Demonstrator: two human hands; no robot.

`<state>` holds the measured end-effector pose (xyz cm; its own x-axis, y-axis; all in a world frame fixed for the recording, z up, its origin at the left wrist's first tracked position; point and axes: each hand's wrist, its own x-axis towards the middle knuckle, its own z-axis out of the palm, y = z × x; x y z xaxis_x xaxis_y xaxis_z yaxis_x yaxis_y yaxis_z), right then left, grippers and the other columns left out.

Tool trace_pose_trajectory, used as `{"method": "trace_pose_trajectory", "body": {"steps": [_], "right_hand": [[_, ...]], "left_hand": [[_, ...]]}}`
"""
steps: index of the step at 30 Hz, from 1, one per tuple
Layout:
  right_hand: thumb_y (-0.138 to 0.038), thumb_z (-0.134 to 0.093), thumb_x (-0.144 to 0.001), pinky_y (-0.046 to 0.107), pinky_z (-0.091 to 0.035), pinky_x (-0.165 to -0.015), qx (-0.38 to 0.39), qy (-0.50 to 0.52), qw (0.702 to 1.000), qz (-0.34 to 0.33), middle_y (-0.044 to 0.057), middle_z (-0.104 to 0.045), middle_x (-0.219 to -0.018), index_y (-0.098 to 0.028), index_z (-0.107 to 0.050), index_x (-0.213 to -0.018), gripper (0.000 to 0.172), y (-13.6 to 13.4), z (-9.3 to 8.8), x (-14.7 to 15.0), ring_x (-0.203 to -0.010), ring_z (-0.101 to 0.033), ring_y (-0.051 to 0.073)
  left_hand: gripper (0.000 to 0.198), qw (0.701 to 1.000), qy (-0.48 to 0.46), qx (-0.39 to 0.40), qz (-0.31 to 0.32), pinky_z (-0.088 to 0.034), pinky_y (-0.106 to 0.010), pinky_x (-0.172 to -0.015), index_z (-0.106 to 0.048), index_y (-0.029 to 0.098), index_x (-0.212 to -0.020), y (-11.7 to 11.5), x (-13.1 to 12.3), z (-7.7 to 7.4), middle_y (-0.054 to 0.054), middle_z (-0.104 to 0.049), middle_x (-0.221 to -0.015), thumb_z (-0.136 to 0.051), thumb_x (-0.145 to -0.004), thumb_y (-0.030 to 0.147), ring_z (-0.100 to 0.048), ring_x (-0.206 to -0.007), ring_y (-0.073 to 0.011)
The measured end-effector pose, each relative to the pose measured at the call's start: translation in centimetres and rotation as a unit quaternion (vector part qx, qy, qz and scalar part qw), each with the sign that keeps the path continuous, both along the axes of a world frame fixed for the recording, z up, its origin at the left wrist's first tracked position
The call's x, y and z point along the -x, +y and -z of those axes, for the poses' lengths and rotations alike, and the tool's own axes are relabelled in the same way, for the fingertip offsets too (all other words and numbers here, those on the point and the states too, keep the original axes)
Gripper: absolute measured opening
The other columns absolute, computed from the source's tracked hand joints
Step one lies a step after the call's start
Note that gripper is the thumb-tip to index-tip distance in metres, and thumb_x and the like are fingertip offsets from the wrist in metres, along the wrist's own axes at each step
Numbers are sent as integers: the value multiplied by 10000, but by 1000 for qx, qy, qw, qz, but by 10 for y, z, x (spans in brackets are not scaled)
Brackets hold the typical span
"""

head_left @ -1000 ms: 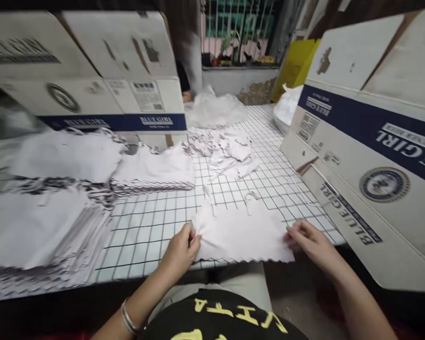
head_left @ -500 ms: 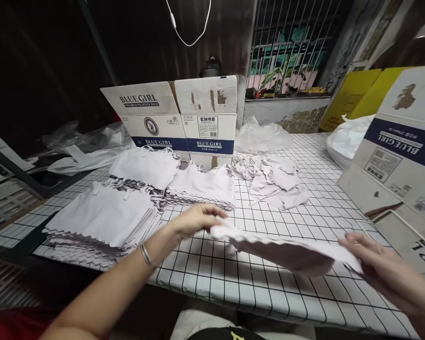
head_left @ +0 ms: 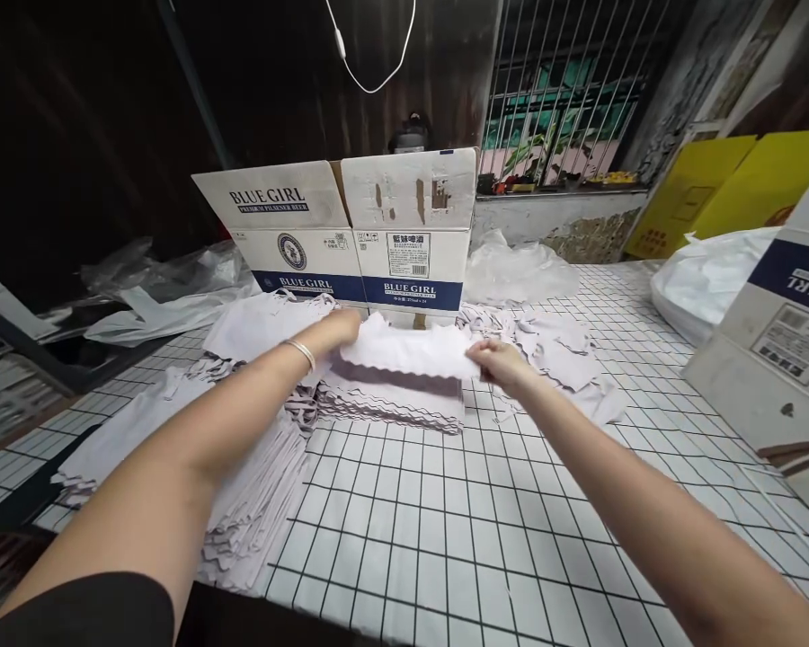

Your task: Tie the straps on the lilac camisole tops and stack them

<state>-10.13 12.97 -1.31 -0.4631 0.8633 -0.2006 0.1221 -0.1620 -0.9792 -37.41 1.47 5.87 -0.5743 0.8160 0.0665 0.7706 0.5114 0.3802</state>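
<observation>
A pale lilac fabric piece (head_left: 408,350) with a wavy edge is stretched between my two hands, low over a stack of similar pieces (head_left: 391,403). My left hand (head_left: 348,327) is at the left end of the piece, its fingers mostly hidden and blurred. At the other end, my right hand (head_left: 500,363) pinches the corner between thumb and fingers. Another stack of wavy-edged pieces (head_left: 260,503) lies under and beside my left forearm, leaning toward the table's front edge. Farther back on the left is one more pile (head_left: 260,328) with thin straps showing.
Loose crumpled fabric pieces (head_left: 563,350) lie right of the stack. Behind stands an open beer carton (head_left: 411,261); another carton (head_left: 788,332) stands at right, near a white bag-lined basin (head_left: 707,270). Clear plastic (head_left: 519,270) sits at the back of the grid-patterned tablecloth (head_left: 404,530).
Both hands have carried the fabric piece from the table's front up and away, over the middle stack. The left-hand stack's front has shifted and now leans toward the edge. The view has moved slightly.
</observation>
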Motion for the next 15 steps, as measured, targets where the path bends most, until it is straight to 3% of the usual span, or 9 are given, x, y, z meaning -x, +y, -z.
{"method": "trace_pose_trajectory", "body": {"steps": [3,5,7,9,11,13,15], "right_hand": [[-219,-749,-701,203,-366,-369,-16,-80,995,-49,-30,-516,-478,-178,-558,-681,197,-13,48,5,-398,-440,86],[-259,-720,-722,231,-392,-423,-65,-150,983,-80,-23,-531,-487,-188,-565,-702,172,-21,61,3,-441,-498,120],[-302,-703,-732,295,-461,-534,-184,-239,949,-90,14,-605,-580,-196,-600,-755,150,-28,61,1,-569,-592,184],[-348,-663,-779,395,-491,-728,-369,-299,877,-77,87,-691,-811,-199,-658,-892,187,-35,56,4,-812,-644,267],[-399,-582,-857,488,-403,-947,-536,-298,785,-84,146,-654,-1160,-209,-654,-1120,332,-42,56,10,-1114,-565,333],[-449,-491,-914,526,-255,-1085,-616,-282,723,-134,128,-492,-1415,-233,-571,-1299,449,-47,64,18,-1323,-399,343],[-506,-441,-928,528,-181,-1129,-620,-290,701,-198,97,-388,-1501,-249,-505,-1374,519,-49,77,23,-1395,-304,325]], "left_hand": [[200,997,36,64,13,-451,-482,-845,-702,65,-765,-7,-5,43,-254,-668,-944,-706,-566,50,-624,-952,-406],[213,995,59,74,25,-431,-477,-887,-701,83,-843,-12,-10,61,-258,-634,-1068,-683,-631,103,-601,-1022,-395],[196,994,79,66,33,-414,-461,-917,-699,107,-870,-16,-13,69,-237,-611,-1126,-657,-683,145,-574,-1078,-377],[171,993,97,43,42,-399,-429,-942,-702,136,-869,-18,-12,67,-198,-610,-1136,-626,-717,159,-546,-1120,-345],[184,993,114,7,42,-387,-397,-959,-705,172,-897,-20,-1,55,-155,-612,-1138,-578,-764,167,-527,-1138,-306],[227,992,123,-39,13,-383,-378,-962,-700,194,-959,-23,21,37,-131,-606,-1155,-528,-812,177,-522,-1133,-278],[232,989,118,-78,-36,-393,-370,-945,-697,180,-987,-28,50,16,-131,-610,-1157,-526,-831,195,-532,-1108,-272]]}}
